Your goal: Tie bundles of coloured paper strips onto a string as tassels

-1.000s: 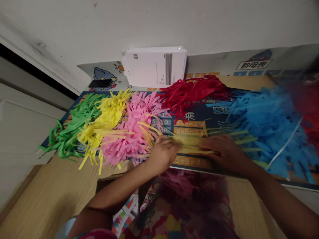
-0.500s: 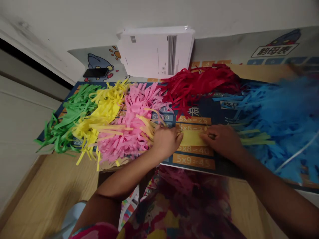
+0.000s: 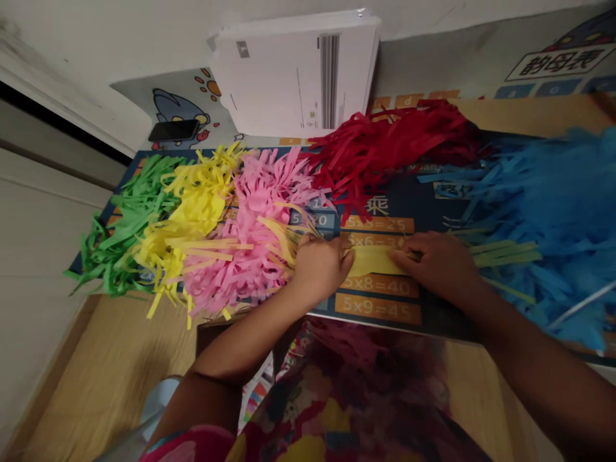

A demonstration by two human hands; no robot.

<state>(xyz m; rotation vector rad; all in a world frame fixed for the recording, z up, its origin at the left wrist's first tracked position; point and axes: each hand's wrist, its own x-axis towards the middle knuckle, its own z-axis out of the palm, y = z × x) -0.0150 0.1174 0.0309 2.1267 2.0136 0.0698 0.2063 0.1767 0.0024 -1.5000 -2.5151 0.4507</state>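
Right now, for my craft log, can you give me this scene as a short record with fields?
Left hand: curled shut on one end of the yellow fringed sheet
Right hand: fingers on the sheet's other end, grip unclear
Surface: multiplication mat
Piles, left to right: green strips, yellow strips, pink strips, red strips, blue strips
Behind: white paper stack, phone

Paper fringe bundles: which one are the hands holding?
The flat yellow bundle, held at its middle by the left hand and right hand; the fluffy yellow pile lies far left, unheld.
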